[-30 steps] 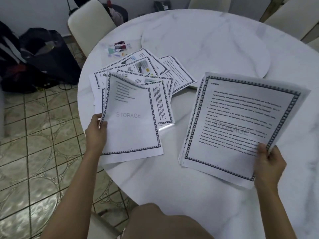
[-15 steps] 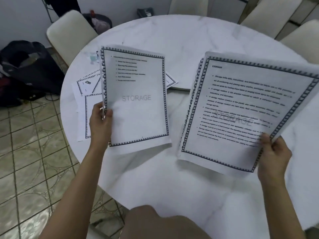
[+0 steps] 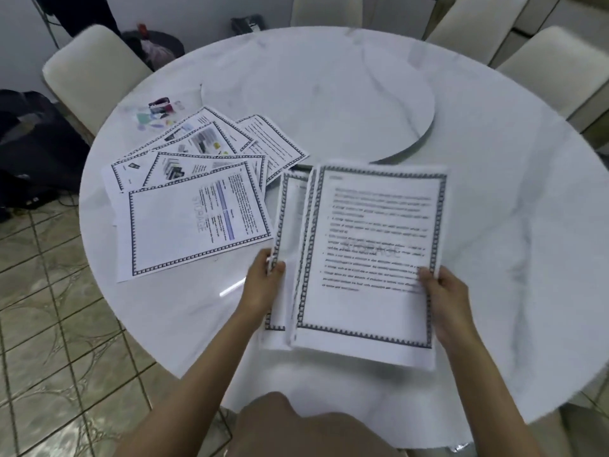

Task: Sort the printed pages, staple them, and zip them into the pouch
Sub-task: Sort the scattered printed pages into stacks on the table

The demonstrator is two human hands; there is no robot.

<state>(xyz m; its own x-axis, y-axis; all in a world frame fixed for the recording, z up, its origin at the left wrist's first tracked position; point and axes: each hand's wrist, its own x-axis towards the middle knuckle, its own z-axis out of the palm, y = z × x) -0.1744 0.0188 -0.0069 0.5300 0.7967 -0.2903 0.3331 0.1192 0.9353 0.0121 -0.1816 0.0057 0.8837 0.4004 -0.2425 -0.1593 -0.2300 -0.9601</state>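
The left hand (image 3: 263,285) pinches one white bordered printed page (image 3: 290,225) by its left edge, partly behind the stack of bordered text pages (image 3: 372,258) that the right hand (image 3: 445,298) grips (both over the round white marble table (image 3: 494,192)). Loose bordered sheets (image 3: 194,192) lie fanned at the left.

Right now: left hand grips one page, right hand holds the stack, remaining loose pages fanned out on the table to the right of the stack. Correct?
One thing is wrong. The head view shows the loose pages fanned out on the table to the left of the stack, not the right. The rest holds: the left hand grips one page, and the right hand holds the stack.
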